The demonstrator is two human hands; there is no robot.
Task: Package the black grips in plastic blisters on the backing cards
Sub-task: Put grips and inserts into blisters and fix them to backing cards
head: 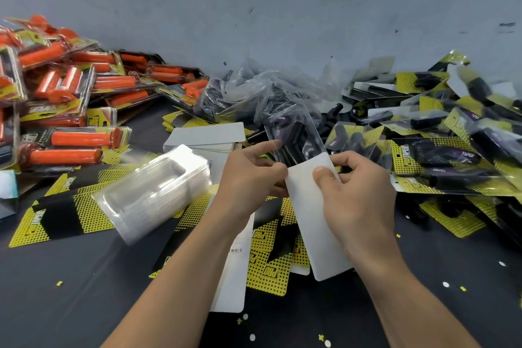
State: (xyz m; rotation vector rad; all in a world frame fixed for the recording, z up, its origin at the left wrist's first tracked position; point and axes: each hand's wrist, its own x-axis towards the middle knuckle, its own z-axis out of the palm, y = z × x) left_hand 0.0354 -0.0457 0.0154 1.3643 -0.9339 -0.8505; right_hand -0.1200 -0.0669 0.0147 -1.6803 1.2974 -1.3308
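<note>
Both hands meet above the dark surface (84, 291): the left hand (248, 178) pinches the clear plastic blister (296, 135) holding black grips (293, 144), while the right hand (358, 192) grips a white-backed backing card (313, 215) whose top edge overlaps the blister's lower end. Just left lies a stack of empty blisters (152, 192) on loose yellow-and-black cards (67, 217). Finished black-grip packs (440, 155) pile up at right, orange-grip packs (65, 99) at far left.

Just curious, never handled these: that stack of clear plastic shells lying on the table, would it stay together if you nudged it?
Probably not well. The stack of clear blisters already leans and fans out, so the thin glossy shells likely slide apart. They look light and springy, and likely dent easily. Lying on its side, it seems unlikely to roll.
</note>
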